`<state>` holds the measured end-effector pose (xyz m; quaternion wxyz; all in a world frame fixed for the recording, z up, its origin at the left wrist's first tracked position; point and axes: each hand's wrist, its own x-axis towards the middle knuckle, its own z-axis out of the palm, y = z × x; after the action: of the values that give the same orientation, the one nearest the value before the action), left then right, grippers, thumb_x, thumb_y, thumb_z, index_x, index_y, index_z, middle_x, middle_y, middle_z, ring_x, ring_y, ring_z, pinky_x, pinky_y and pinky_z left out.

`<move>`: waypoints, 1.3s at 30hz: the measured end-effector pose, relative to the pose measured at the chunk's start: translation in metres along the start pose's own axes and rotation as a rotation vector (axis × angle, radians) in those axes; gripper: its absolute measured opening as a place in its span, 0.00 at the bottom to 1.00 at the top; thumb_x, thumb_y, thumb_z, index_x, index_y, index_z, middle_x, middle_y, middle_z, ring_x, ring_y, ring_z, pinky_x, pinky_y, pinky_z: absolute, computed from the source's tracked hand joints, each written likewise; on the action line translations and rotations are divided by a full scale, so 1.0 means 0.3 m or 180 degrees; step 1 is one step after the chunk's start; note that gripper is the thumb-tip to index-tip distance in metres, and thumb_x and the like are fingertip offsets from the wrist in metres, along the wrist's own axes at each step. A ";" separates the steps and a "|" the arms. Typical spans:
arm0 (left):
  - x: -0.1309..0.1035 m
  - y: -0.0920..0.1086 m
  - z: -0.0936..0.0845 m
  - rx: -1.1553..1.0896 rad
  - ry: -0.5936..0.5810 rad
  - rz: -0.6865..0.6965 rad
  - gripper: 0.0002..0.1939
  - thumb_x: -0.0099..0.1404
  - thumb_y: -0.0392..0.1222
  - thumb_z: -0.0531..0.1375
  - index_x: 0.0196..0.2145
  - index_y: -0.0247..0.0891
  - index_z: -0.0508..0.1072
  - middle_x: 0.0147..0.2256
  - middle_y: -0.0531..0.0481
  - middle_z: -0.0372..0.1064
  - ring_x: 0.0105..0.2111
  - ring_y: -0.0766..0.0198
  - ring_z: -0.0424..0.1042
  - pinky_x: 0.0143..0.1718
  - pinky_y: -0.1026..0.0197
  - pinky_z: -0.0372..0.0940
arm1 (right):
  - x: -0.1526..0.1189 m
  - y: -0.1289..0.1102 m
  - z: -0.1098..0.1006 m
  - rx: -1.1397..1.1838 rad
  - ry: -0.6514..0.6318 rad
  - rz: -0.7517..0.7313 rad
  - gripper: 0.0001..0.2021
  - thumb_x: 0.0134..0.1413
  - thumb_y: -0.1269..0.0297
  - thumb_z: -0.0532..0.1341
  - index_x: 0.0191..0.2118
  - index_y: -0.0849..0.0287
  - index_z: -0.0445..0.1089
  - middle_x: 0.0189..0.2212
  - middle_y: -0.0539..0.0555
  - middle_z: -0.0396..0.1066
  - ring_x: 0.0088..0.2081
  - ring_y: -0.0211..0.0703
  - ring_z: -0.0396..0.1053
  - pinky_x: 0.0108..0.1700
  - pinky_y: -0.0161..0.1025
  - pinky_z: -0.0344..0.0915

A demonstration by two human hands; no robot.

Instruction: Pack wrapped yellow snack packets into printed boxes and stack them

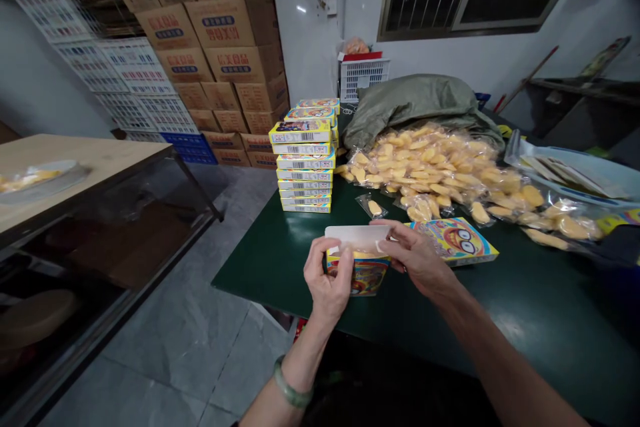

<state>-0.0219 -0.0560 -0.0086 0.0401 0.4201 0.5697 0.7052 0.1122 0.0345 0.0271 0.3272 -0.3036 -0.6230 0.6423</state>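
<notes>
Bangle [289, 389] | left hand [327, 280], right hand [417, 255] pinched closed on carton [369, 275] | mouth up | long axis unclear

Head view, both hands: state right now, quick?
Left hand: closed on the left edge of the open box.
Right hand: fingers at the box's top right, by its raised flap.

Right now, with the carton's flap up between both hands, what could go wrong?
The open carton is pinched near its top by the left hand and right hand, so its thin walls might buckle. The stack of boxes looks uneven towards the top and could topple if bumped. The loose wrapped yellow pieces spread close to the right hand, so a sleeve-less forearm might sweep some aside.
</notes>
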 end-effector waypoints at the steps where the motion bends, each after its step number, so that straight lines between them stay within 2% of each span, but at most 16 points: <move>1: 0.003 0.007 0.004 0.0009 0.0008 -0.0132 0.08 0.59 0.45 0.58 0.31 0.37 0.69 0.31 0.50 0.66 0.32 0.65 0.67 0.36 0.63 0.62 | -0.003 0.003 0.006 -0.0081 0.0020 -0.0054 0.18 0.47 0.58 0.63 0.44 0.58 0.68 0.25 0.47 0.61 0.22 0.31 0.55 0.18 0.28 0.49; 4: 0.009 0.024 0.019 -0.0194 -0.0004 -0.0551 0.06 0.59 0.42 0.57 0.26 0.38 0.67 0.28 0.53 0.64 0.31 0.66 0.66 0.35 0.65 0.62 | -0.010 0.018 0.020 -0.0146 0.0150 -0.0312 0.12 0.50 0.59 0.60 0.39 0.58 0.71 0.30 0.50 0.65 0.26 0.33 0.58 0.21 0.29 0.52; 6: 0.007 0.029 0.031 -0.0350 0.0080 -0.0639 0.03 0.58 0.39 0.56 0.27 0.38 0.67 0.29 0.53 0.64 0.32 0.66 0.66 0.36 0.64 0.62 | -0.013 0.029 0.026 -0.0164 0.0245 -0.0511 0.09 0.50 0.60 0.59 0.35 0.58 0.72 0.37 0.52 0.65 0.27 0.33 0.59 0.21 0.29 0.52; 8: 0.001 0.030 0.041 -0.0399 0.0282 -0.0480 0.01 0.57 0.36 0.55 0.29 0.39 0.66 0.33 0.52 0.65 0.35 0.65 0.66 0.39 0.63 0.62 | -0.016 0.039 0.030 -0.0202 0.0287 -0.0685 0.07 0.50 0.62 0.58 0.32 0.58 0.72 0.39 0.53 0.65 0.28 0.33 0.59 0.21 0.30 0.51; 11: -0.012 0.032 0.048 -0.0362 0.0571 -0.0126 0.03 0.57 0.34 0.56 0.31 0.39 0.65 0.39 0.50 0.64 0.42 0.63 0.65 0.45 0.60 0.61 | -0.023 0.051 0.035 -0.0249 0.0361 -0.0874 0.06 0.50 0.65 0.58 0.30 0.58 0.73 0.37 0.53 0.65 0.29 0.35 0.60 0.22 0.31 0.52; 14: -0.015 0.032 0.045 -0.0688 0.0629 -0.0244 0.11 0.56 0.35 0.58 0.38 0.40 0.65 0.43 0.48 0.63 0.41 0.63 0.67 0.42 0.61 0.64 | -0.030 0.061 0.040 -0.0266 0.0432 -0.1061 0.07 0.52 0.66 0.58 0.30 0.57 0.73 0.36 0.53 0.65 0.29 0.35 0.61 0.23 0.32 0.54; 16: -0.008 0.030 0.038 -0.1047 0.0511 -0.0478 0.15 0.57 0.35 0.58 0.43 0.41 0.63 0.43 0.48 0.64 0.36 0.65 0.69 0.36 0.63 0.65 | -0.031 0.065 0.042 -0.0279 0.0463 -0.1172 0.08 0.53 0.66 0.57 0.30 0.56 0.74 0.36 0.52 0.65 0.29 0.35 0.61 0.24 0.32 0.54; 17: -0.004 0.027 0.034 -0.1165 0.0395 -0.0536 0.13 0.57 0.35 0.58 0.42 0.41 0.64 0.41 0.48 0.65 0.35 0.65 0.69 0.34 0.64 0.65 | -0.031 0.067 0.043 -0.0288 0.0476 -0.1210 0.09 0.54 0.67 0.57 0.30 0.56 0.74 0.36 0.52 0.66 0.28 0.35 0.60 0.24 0.32 0.54; 19: 0.007 0.017 0.027 -0.1240 0.0158 -0.0478 0.03 0.59 0.35 0.57 0.33 0.38 0.67 0.38 0.49 0.66 0.35 0.66 0.68 0.34 0.65 0.64 | -0.030 0.073 0.039 -0.0299 0.0475 -0.1249 0.09 0.55 0.67 0.56 0.31 0.55 0.74 0.36 0.52 0.66 0.27 0.34 0.59 0.24 0.32 0.54; 22: 0.019 0.000 0.021 -0.1283 -0.0005 -0.0297 0.06 0.60 0.36 0.58 0.25 0.36 0.68 0.36 0.50 0.66 0.36 0.66 0.67 0.35 0.65 0.64 | -0.031 0.092 0.020 -0.0218 0.0328 -0.1278 0.09 0.57 0.67 0.56 0.35 0.54 0.75 0.38 0.52 0.66 0.24 0.31 0.56 0.23 0.32 0.52; 26: 0.026 -0.014 0.007 -0.1449 -0.0156 -0.0248 0.01 0.59 0.37 0.60 0.30 0.37 0.71 0.39 0.48 0.68 0.39 0.63 0.68 0.36 0.63 0.65 | -0.044 0.122 -0.013 -0.0046 -0.0056 -0.1339 0.13 0.62 0.65 0.52 0.43 0.51 0.73 0.44 0.54 0.63 0.25 0.31 0.57 0.26 0.34 0.56; 30: 0.028 -0.021 -0.015 -0.1796 -0.0628 -0.0205 0.12 0.60 0.46 0.58 0.38 0.36 0.73 0.43 0.41 0.69 0.45 0.55 0.68 0.43 0.54 0.65 | -0.051 0.120 -0.010 -0.0201 -0.0087 -0.1569 0.12 0.62 0.63 0.53 0.44 0.52 0.72 0.44 0.55 0.64 0.28 0.34 0.59 0.26 0.34 0.57; 35: 0.044 -0.026 -0.030 -0.1551 -0.0717 -0.0366 0.04 0.62 0.41 0.58 0.34 0.38 0.70 0.39 0.47 0.69 0.38 0.64 0.69 0.36 0.64 0.65 | -0.042 0.087 0.006 -0.0374 0.0078 -0.1773 0.08 0.60 0.63 0.56 0.40 0.54 0.72 0.38 0.54 0.66 0.26 0.33 0.60 0.23 0.32 0.57; 39: 0.077 -0.006 -0.047 -0.1319 -0.1093 -0.0444 0.06 0.62 0.41 0.60 0.36 0.37 0.71 0.39 0.46 0.69 0.38 0.65 0.69 0.36 0.65 0.65 | -0.049 0.059 -0.006 -0.0710 -0.0014 -0.1715 0.07 0.59 0.64 0.56 0.40 0.57 0.70 0.38 0.54 0.67 0.23 0.31 0.59 0.22 0.32 0.58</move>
<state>-0.0465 -0.0540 0.0025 0.2697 0.4761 0.4257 0.7207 0.1216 0.0238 0.0090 0.4494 -0.1598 -0.7487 0.4605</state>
